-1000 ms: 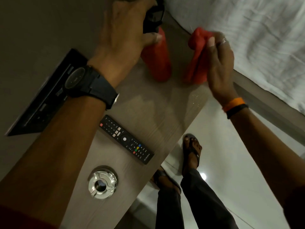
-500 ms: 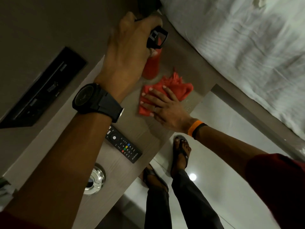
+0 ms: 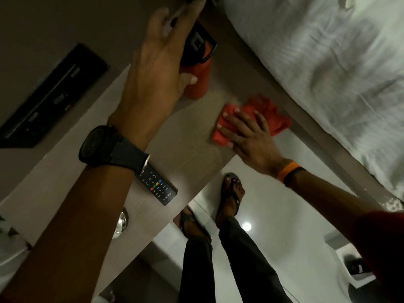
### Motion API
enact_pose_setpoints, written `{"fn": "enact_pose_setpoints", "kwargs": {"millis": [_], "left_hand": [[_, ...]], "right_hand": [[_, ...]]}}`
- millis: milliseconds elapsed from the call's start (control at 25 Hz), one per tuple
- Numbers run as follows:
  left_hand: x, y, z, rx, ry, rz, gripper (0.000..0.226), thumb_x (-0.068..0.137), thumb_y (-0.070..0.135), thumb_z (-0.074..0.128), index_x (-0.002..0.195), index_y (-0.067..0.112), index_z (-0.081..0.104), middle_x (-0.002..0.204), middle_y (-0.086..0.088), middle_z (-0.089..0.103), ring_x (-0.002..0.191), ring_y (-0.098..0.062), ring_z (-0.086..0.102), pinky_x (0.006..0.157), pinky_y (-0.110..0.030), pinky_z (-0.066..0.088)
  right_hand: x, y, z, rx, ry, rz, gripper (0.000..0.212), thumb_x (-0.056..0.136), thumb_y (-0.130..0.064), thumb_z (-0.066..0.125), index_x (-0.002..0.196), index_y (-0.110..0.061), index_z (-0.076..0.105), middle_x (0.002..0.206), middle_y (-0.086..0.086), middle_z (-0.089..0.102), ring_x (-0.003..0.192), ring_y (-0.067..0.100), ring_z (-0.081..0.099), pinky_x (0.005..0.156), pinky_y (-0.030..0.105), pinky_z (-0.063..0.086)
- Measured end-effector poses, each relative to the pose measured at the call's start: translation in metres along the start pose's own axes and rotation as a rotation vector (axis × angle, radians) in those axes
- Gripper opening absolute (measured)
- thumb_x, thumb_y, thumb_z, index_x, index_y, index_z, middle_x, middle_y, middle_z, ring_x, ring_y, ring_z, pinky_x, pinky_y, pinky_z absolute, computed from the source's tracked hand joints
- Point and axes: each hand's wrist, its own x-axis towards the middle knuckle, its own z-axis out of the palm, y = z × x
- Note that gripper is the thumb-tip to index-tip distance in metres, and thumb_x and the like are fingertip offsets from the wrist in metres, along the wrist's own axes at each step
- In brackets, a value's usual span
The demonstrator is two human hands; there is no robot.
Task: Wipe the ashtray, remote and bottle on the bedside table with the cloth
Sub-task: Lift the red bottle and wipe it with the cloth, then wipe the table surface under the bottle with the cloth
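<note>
My left hand point(image 3: 159, 68) grips a red bottle point(image 3: 200, 84) with a black cap, held just above the far end of the wooden bedside table point(image 3: 190, 154). My right hand point(image 3: 247, 134) lies flat on a red cloth point(image 3: 269, 114), pressing it onto the tabletop near the bed side. A black remote point(image 3: 161, 189) lies on the table, partly hidden under my left wrist. Only a sliver of the shiny metal ashtray point(image 3: 122, 221) shows beside my left forearm.
A bed with white sheets point(image 3: 328, 62) runs along the right, its wooden frame against the table. A black switch panel point(image 3: 50, 97) sits in the wall on the left. My legs and sandalled feet point(image 3: 231, 195) stand on the glossy white floor below the table edge.
The right hand brought the cloth down from the air onto the tabletop and slid it towards the bed. The left hand kept hold of the bottle, lifted off the table.
</note>
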Motion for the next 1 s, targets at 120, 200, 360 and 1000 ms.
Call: {"fn": "enact_pose_setpoints", "kwargs": {"millis": [120,200,360,1000], "left_hand": [[-0.033,0.002,0.013,-0.183,0.157,-0.127,0.085,0.088,0.002,0.069,0.156,0.027,0.025,0.159,-0.011,0.030,0.146,-0.025,0.036,0.113,-0.037,0.045],[-0.066,-0.004,0.030,-0.318,0.237,-0.255,0.075,0.088,-0.004,0.063,0.151,0.025,0.034,0.152,-0.007,0.042,0.138,-0.016,0.044,0.103,-0.023,0.050],[-0.141,-0.029,0.079,-0.546,-0.052,-0.444,0.058,0.090,-0.012,0.055,0.138,0.020,0.052,0.138,0.001,0.057,0.127,-0.008,0.052,0.106,-0.038,0.051],[-0.483,-0.154,-0.112,-1.052,0.727,-0.647,0.016,0.095,0.024,0.060,0.095,0.026,0.076,0.081,0.013,0.077,0.082,-0.004,0.073,0.074,-0.016,0.056]], "right_hand": [[-0.038,-0.032,0.011,0.064,-0.070,0.001,0.073,0.086,-0.026,0.062,0.152,-0.039,0.033,0.164,-0.001,0.030,0.153,0.033,0.022,0.119,0.068,0.021],[-0.050,-0.057,0.009,0.139,-0.054,0.021,0.059,0.086,-0.023,0.064,0.143,-0.032,0.051,0.155,0.002,0.047,0.146,0.036,0.038,0.114,0.065,0.031],[-0.066,-0.103,-0.005,0.519,-0.012,0.116,0.037,0.100,-0.008,0.046,0.132,-0.016,0.064,0.137,0.006,0.064,0.129,0.027,0.058,0.108,0.051,0.047],[-0.044,-0.503,-0.076,1.702,-0.508,0.024,0.022,0.099,-0.023,0.053,0.109,-0.015,0.070,0.108,0.008,0.077,0.104,0.023,0.072,0.086,0.034,0.058]]}}
